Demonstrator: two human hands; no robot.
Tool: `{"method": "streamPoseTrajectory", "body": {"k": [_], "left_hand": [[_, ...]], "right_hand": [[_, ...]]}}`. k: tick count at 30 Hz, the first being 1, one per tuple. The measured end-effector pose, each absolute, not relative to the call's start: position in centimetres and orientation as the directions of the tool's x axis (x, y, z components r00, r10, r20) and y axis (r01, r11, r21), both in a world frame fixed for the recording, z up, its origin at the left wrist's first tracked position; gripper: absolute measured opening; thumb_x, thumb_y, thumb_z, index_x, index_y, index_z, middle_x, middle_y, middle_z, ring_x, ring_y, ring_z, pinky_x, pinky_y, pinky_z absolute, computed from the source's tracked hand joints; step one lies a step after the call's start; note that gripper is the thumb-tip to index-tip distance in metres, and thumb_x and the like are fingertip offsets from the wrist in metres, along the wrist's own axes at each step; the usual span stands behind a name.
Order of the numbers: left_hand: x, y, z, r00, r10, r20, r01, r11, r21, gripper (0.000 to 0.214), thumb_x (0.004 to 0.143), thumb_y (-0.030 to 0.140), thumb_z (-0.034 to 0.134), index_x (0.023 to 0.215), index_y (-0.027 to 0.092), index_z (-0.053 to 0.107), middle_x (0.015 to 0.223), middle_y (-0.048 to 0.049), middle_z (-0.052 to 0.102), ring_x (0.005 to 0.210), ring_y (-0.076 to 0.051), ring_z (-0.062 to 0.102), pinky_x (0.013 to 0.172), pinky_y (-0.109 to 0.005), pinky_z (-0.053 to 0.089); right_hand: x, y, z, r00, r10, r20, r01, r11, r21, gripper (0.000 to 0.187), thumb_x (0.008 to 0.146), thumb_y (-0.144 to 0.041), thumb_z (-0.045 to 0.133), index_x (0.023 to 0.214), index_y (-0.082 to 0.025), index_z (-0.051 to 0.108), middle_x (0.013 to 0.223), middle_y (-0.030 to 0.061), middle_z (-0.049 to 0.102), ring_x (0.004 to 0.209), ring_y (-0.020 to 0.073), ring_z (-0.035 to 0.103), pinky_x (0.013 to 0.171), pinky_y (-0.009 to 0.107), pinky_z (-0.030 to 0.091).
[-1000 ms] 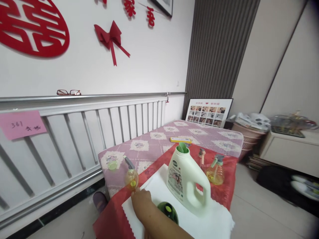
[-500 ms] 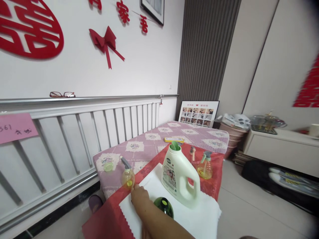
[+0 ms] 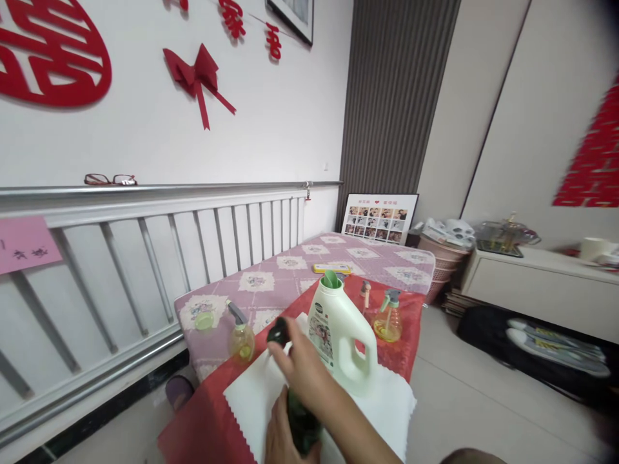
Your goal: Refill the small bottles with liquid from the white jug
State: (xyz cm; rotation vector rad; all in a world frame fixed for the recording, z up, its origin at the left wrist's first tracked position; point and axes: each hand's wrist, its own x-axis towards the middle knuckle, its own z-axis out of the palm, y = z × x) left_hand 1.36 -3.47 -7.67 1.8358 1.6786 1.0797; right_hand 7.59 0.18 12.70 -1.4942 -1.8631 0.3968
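Beyond the right hand (image 3: pixel 300 354), a yellow box (image 3: pixel 331 269) lies on a purple cloth (image 3: pixel 297 277) patterned with pale squares. Farther from the hand, a board of small photos (image 3: pixel 380 218) leans beside a grey ribbed panel (image 3: pixel 394 90). Above the hand and to its left, a red bow (image 3: pixel 196 74) is on the white wall (image 3: pixel 275 122), with a round red cutout (image 3: pixel 60 64) farther left. Below these, glasses (image 3: pixel 110 180) rest along a pipe (image 3: pixel 207 189) over a white radiator (image 3: pixel 206 241); a pink note (image 3: pixel 31 248) is on its left end. On the floor to the hand's left is a purple slipper (image 3: pixel 178 392). Well to the hand's right stand a pink basket (image 3: pixel 436 258) and a pale cabinet (image 3: pixel 527 283) bearing a white cup (image 3: pixel 590 248).
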Motion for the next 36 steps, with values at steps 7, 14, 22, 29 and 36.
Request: {"method": "streamPoseTrajectory", "body": {"k": [7, 14, 22, 29, 36], "left_hand": [[1.6, -2.7, -9.5, -0.055, 0.924, 0.378, 0.597, -0.273, 0.754, 0.088, 0.061, 0.021, 0.057, 0.143, 0.01, 0.025, 0.14, -0.0196, 0.054, 0.129, -0.031, 0.054, 0.108, -0.042, 0.045], [1.5, -2.6, -9.6, -0.052, 0.927, 0.37, 0.595, -0.269, 0.757, 0.09, 0.06, 0.021, 0.058, 0.143, 0.011, 0.025, 0.142, -0.0195, 0.053, 0.13, -0.032, 0.053, 0.108, -0.042, 0.045], [1.5, -2.8, -8.9, -0.055, 0.926, 0.372, 0.598, -0.268, 0.756, 0.088, 0.061, 0.022, 0.057, 0.142, 0.008, 0.029, 0.141, -0.0199, 0.053, 0.13, -0.031, 0.054, 0.108, -0.04, 0.045], [1.2, -3.1, -8.6, -0.035, 0.943, 0.331, 0.616, -0.24, 0.75, 0.082, 0.064, 0.022, 0.056, 0.142, 0.009, 0.031, 0.145, -0.0187, 0.051, 0.133, -0.028, 0.051, 0.11, -0.039, 0.043], [1.2, -3.0, -8.7, -0.039, 0.943, 0.33, 0.608, -0.24, 0.757, 0.077, 0.067, 0.02, 0.053, 0.141, 0.008, 0.031, 0.142, -0.0209, 0.053, 0.132, -0.028, 0.052, 0.11, -0.041, 0.045]], "right_hand": [[14.3, -2.1, 12.1, 0.242, 0.893, 0.379, 0.357, 0.281, -0.891, 0.034, 0.092, -0.048, 0.046, 0.113, -0.023, 0.049, 0.096, 0.0039, 0.065, 0.083, 0.0194, 0.06, 0.075, 0.033, 0.049], [14.2, -2.3, 10.0, 0.15, 0.933, 0.328, 0.569, 0.19, -0.8, 0.023, 0.088, -0.04, 0.048, 0.103, -0.023, 0.053, 0.087, 0.0036, 0.066, 0.078, 0.0216, 0.061, 0.073, 0.036, 0.048], [14.0, -2.4, 4.7, -0.018, 0.988, 0.152, 0.501, 0.141, -0.854, 0.036, 0.088, -0.036, 0.049, 0.117, -0.019, 0.06, 0.11, 0.0105, 0.07, 0.104, 0.0256, 0.064, 0.086, 0.037, 0.05], [14.6, -2.8, 3.5, -0.072, 0.993, 0.095, 0.518, 0.118, -0.847, 0.042, 0.084, -0.032, 0.052, 0.123, -0.019, 0.059, 0.123, 0.0115, 0.066, 0.116, 0.0267, 0.058, 0.098, 0.041, 0.044], [12.7, -2.2, 2.8, 0.123, 0.987, 0.1, 0.553, 0.015, -0.833, 0.023, 0.071, -0.027, 0.063, 0.092, -0.021, 0.056, 0.091, 0.0056, 0.068, 0.089, 0.0249, 0.063, 0.084, 0.039, 0.049]]}}
